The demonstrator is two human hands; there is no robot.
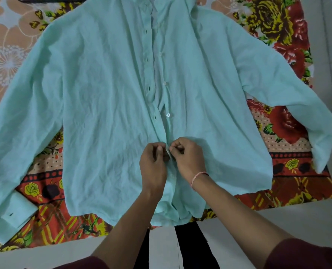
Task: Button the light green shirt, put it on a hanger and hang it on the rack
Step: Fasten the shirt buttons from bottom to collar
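Left grip and right grip meet low on the front of the shirt. Each pinches one front edge, fingers curled on the cloth (what lies between the fingertips is hidden). Just beyond the grips a white button sits undone beside its hole, and more open ones run on toward the collar. The shirt lies flat, front up, sleeves spread to either side of the grips, on a floral sheet. A pink thread circles the right wrist.

Maroon sleeves, pink thread on R wrist, blk trousers.
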